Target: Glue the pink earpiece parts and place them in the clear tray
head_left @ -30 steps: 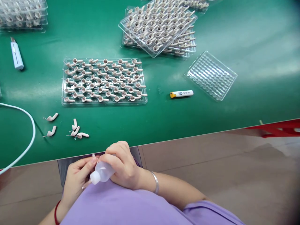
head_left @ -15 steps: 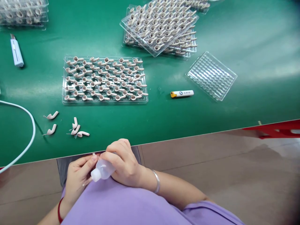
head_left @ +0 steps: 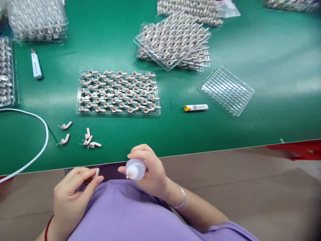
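Between the thumb and fingers of my left hand [head_left: 75, 192] is a small white piece [head_left: 97, 172], mostly hidden by the fingers. My right hand [head_left: 150, 170] holds a translucent squeeze bottle [head_left: 135, 169] with its white cap and thin tip toward me. Both hands are in front of the table's near edge, apart from each other. On the table above my left hand lie several loose beige earpiece-like parts [head_left: 65, 126] with thin wires. Behind them a clear tray [head_left: 118, 114] carries rows of similar parts.
Stacked filled trays [head_left: 173, 40] stand at the back, more [head_left: 37, 23] at the back left. A blue cutter [head_left: 36, 65], white cable [head_left: 45, 144], lighter [head_left: 199, 107] and clear tray without parts [head_left: 228, 90] lie on the green table [head_left: 175, 134].
My hands have moved apart, the right one going right with the bottle, the left one going left with the small piece. The view has shifted, so the table items appear lower, many farther right.
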The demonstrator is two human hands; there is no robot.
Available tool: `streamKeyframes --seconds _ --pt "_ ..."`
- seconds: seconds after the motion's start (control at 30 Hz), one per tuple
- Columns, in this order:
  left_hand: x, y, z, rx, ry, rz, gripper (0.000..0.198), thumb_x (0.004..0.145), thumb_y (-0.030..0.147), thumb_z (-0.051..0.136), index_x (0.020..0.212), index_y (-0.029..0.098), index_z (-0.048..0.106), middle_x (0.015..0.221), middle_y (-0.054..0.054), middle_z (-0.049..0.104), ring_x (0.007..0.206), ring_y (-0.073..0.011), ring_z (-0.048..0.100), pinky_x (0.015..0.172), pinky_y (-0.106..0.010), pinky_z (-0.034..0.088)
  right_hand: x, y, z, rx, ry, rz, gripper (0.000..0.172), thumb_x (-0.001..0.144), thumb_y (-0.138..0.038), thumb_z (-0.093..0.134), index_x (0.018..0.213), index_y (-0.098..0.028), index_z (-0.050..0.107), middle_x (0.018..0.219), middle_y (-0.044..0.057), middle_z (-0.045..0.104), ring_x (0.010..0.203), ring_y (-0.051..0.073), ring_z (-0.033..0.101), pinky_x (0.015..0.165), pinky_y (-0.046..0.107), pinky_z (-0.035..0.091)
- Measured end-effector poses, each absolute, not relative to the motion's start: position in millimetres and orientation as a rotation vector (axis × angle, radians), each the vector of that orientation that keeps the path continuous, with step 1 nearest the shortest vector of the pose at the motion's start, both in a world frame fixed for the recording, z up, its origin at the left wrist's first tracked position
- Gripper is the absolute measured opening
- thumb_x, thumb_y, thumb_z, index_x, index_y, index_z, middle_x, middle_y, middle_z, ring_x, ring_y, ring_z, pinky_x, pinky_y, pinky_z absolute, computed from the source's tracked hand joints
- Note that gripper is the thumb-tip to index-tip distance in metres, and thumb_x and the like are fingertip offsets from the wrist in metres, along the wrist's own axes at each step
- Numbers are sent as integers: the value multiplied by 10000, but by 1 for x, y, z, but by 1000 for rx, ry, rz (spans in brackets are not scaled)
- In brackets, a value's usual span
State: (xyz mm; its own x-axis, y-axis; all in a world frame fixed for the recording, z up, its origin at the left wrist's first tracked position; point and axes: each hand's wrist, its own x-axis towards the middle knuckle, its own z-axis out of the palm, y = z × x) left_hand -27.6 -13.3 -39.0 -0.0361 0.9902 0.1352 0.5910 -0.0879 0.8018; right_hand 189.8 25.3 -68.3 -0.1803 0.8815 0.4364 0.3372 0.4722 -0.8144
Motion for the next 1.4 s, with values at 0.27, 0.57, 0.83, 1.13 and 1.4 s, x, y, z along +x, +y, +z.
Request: streamKeyframes --seconds 0.27,0.57,0.83,1.13,1.4 --pt "-42 2 -28 2093 1796 847 118 817 242 722 934 227 727 806 6 693 588 -104 627 586 -237 494 188 28 -66 -1040 -1722 684 314 789 -195 740 1031 -227 543 860 28 595 757 164 572 615 290 530" --pt "-68 33 -22 2247 1917 676 161 881 333 648 905 195 727 833 -6 690 601 -112 612 567 -261 447 188 29 -65 -1037 -1725 690 300 807 -219 730 1031 -231 531 853 23 582 743 159 572 608 291 535" --pt "-68 33 -22 2235 1911 663 163 879 336 651 895 194 729 831 2 687 590 -97 603 563 -243 444 188 29 -67 -1053 -1739 676 305 794 -187 721 1032 -235 537 846 23 598 737 163 585 599 296 532" --pt "-66 32 -20 2262 1882 681 167 892 344 628 904 209 725 823 -3 694 605 -112 625 569 -246 448 182 30 -58 -1035 -1681 838 251 830 -249 696 1026 -230 541 878 37 650 792 179 639 717 340 571" --pt "-50 20 -7 2243 1671 723 128 907 292 600 902 209 697 781 24 674 627 -83 631 611 -185 469 146 39 -45 -597 -1690 1063 364 881 -406 643 1103 -205 435 1011 88 642 1021 203 680 1082 463 414"
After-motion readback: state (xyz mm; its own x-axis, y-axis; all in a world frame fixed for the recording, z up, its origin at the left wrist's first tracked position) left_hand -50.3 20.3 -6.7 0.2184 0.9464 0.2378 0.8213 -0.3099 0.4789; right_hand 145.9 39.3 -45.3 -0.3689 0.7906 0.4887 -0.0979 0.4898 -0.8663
